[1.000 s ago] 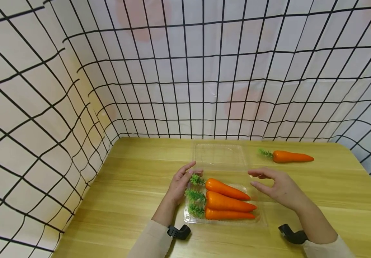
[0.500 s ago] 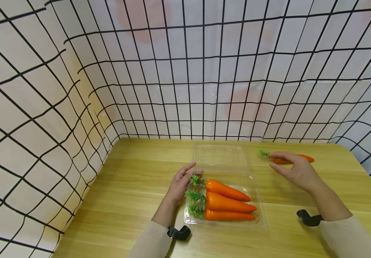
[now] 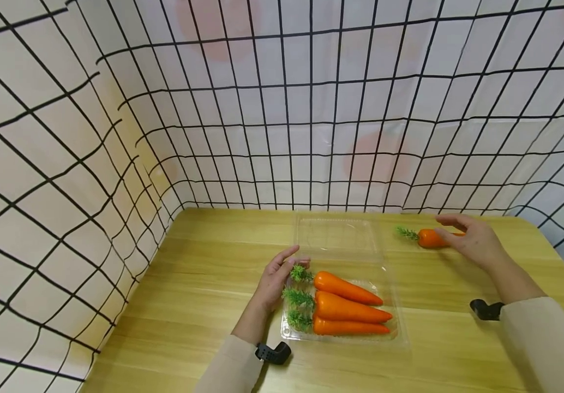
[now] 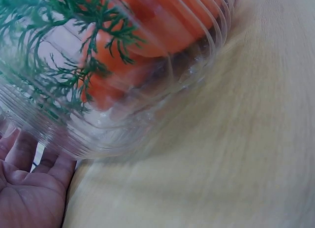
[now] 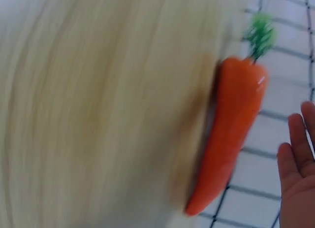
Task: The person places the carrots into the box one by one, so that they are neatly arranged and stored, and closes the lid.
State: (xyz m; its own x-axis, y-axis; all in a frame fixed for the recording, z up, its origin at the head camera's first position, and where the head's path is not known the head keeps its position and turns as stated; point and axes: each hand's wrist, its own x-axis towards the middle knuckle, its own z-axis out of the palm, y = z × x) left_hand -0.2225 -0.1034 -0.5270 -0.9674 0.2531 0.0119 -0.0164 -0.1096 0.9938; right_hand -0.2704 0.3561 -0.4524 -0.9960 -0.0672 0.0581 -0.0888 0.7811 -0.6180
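My left hand [image 3: 271, 284] lies against the left side of a clear plastic clamshell box [image 3: 395, 327], its fingers extended. In the left wrist view the fingers [image 4: 49, 159] touch the ribbed box wall [image 4: 93, 149]. Inside the box lie an upper carrot [image 3: 346, 287], a middle carrot [image 3: 351, 308] and a lower carrot [image 3: 348, 326], their green tops to the left. My right hand [image 3: 475, 240] hovers over a loose carrot [image 3: 431, 238], partly covering it. The right wrist view shows straight fingers [image 5: 295, 149] apart from that whole carrot [image 5: 231, 129].
The box's clear lid [image 3: 336, 237] lies folded back flat behind the base. A white wall with a black grid [image 3: 311, 125] closes off the back and sides of the wooden table [image 3: 203, 262]. Dark bands [image 3: 273, 355] with camera mounts sit on both wrists.
My right hand has moved right and away from me, from beside the box to above the loose carrot. My left hand and the box have stayed put.
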